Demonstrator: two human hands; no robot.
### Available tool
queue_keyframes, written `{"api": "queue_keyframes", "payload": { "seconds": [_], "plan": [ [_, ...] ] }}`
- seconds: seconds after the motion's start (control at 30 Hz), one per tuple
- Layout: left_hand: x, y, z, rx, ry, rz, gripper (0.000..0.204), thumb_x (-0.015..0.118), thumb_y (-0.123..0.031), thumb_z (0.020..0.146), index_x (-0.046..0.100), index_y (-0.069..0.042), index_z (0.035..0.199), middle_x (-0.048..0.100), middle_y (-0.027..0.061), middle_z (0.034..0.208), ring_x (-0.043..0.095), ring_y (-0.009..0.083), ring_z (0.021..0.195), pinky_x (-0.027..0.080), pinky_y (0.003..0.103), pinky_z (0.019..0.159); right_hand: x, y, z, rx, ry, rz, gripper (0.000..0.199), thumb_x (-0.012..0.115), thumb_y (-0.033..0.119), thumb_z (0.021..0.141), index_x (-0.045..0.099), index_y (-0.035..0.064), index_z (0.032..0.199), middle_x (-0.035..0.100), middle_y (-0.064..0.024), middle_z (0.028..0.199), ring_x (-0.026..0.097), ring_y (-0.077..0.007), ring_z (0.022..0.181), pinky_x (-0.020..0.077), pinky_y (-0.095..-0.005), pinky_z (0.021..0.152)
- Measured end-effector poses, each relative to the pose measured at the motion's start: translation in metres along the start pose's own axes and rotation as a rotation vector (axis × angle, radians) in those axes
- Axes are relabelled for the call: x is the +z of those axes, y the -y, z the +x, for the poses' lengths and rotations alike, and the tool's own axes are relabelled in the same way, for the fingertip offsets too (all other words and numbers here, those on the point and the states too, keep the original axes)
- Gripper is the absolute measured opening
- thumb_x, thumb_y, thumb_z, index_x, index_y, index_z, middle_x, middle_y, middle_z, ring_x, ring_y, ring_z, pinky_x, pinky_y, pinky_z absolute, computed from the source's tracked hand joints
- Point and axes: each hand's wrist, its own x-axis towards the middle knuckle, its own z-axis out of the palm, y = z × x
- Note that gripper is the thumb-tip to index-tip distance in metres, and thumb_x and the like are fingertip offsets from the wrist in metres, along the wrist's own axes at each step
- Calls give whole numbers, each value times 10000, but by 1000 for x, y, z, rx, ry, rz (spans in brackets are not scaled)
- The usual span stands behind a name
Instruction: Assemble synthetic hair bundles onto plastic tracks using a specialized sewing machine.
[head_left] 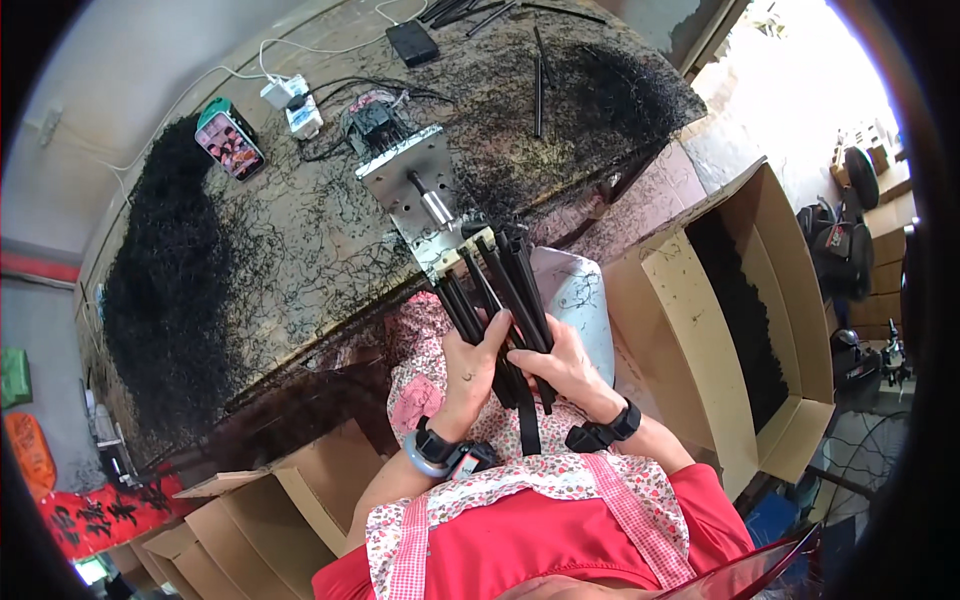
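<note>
Rods [522, 290], black and slim, gripped in left hand [470, 368] and right hand [565, 365], off the worktop's [300, 260] front edge.

Bundle sits in front of the person's apron [560, 482], tilted, upper ends by the worktop's front edge, lower ends poking out below the palms toward the body. Splits into two clusters fanning apart at the top.

Left: closed on the left-hand cluster, thumb lying up along the rods, other fingers mostly hidden behind. Right: closed on the right-hand cluster, thumb pointing across the front of the rods, fingers behind, partly out of sight. Hands close together, rods running between thumbs and fingers. Longer part of the bundle is above the grip.

Metal bracket [400, 185] with a spindle [437, 208] at the middle of the front edge; its near end is just beside the rod tops. Can't tell if they touch.

Phone [232, 145] toward the left end of the worktop, next to a large heap of black shavings [165, 300]. Single loose rod [539, 100] toward the far right corner. Carton [700, 345] off the right end, black material [735, 310] inside.
</note>
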Motion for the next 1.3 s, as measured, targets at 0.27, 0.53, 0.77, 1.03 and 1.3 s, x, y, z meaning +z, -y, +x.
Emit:
{"api": "queue_keyframes", "payload": {
  "seconds": [0.27, 0.53, 0.77, 1.03, 1.3],
  "plan": [
    [-14, -9, 25, 36, 38, -39, 184, 684, -212, 874, 678, -28, 869, 658, 16, 749, 582, 86, 613, 445, 236, 553, -5, 1, 30, 50, 114, 91, 291, 705, 86, 762, 561, -28, 989, 566, -7, 698, 560, -87, 581, 453, -247, 516],
    [-21, 4, 18, -67, 151, -36, 243, 708, -301, 848, 663, -63, 859, 647, 8, 741, 554, 79, 625, 423, 238, 570, 3, -5, -12, -17, 91, 128, 302, 687, 68, 780, 571, -12, 1048, 585, -14, 740, 553, -82, 600, 463, -238, 549],
    [-15, -7, 38, -85, 144, -55, 284, 711, -340, 848, 645, -66, 880, 652, 14, 779, 590, 97, 671, 430, 237, 584, -11, 13, 10, 132, 125, 149, 337, 681, 62, 776, 571, -10, 1087, 591, -18, 766, 552, -79, 627, 461, -235, 569],
    [-16, -14, 24, -224, 100, -274, 314, 708, -351, 849, 667, -48, 918, 656, 25, 765, 615, 108, 705, 448, 241, 606, -4, -22, 1, -46, 155, 144, 343, 682, 60, 789, 550, -14, 1096, 596, -27, 754, 569, -90, 618, 474, -249, 561],
    [-23, -9, 19, -148, 261, 49, 291, 705, -315, 852, 679, -35, 927, 646, 20, 750, 589, 99, 655, 460, 249, 582, -16, -14, -15, 118, 161, 96, 410, 696, 62, 780, 524, -9, 1146, 619, -42, 776, 591, -103, 609, 490, -266, 560]
  ]
}}
